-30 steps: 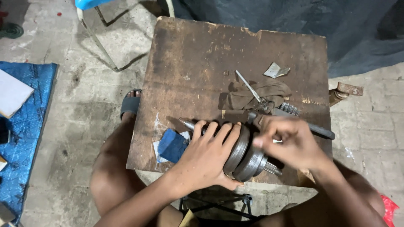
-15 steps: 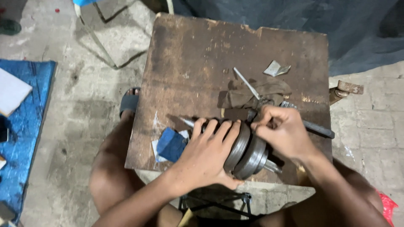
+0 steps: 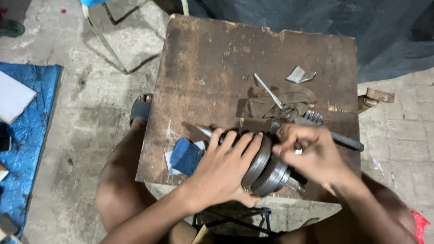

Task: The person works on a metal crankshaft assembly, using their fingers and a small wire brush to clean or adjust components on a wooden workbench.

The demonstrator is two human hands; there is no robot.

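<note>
A worn wooden table (image 3: 217,68), dark and stained, fills the middle of the view. On it lies a brown rag (image 3: 275,101) with a thin metal rod (image 3: 267,90) resting across it, and just beyond them a small torn scrap of grey sheet (image 3: 300,75). A wire brush (image 3: 332,134) lies along the right side. Near the front edge sits a blue block (image 3: 185,156) on bits of white paper. Under the table's left edge a dark sandal (image 3: 141,110) rests on the concrete floor (image 3: 77,117). A blue tarp (image 3: 29,135) covers the far left, with a white board (image 3: 13,96) on it. A dark sheet (image 3: 343,20) hangs behind.
</note>
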